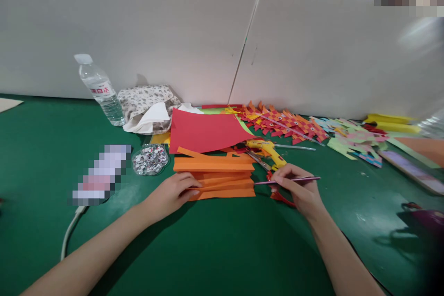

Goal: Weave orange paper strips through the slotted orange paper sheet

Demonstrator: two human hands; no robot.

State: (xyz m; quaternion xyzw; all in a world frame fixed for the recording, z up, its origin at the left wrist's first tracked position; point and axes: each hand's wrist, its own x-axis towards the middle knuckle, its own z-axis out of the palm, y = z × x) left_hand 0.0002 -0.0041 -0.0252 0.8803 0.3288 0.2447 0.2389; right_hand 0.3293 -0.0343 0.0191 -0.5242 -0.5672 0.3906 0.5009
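Observation:
My left hand (172, 194) rests on the left edge of a stack of orange paper strips (215, 176) on the green table (215, 245), fingers curled on the paper. My right hand (299, 189) pinches a thin pink-purple pen (287, 180) that points left toward the strips. Red-handled scissors (274, 180) lie partly under that hand. A red paper sheet (204, 132) lies just behind the orange strips, with a yellow glue gun (268, 149) to its right.
A water bottle (100, 90), a patterned cloth pouch (147, 106) and a clear tray of googly eyes (151, 159) sit at the left. Woven paper fish (287, 125) and pastel ones (357, 143) lie at the right, by a phone (414, 171). White cardboard walls (173, 32) stand behind.

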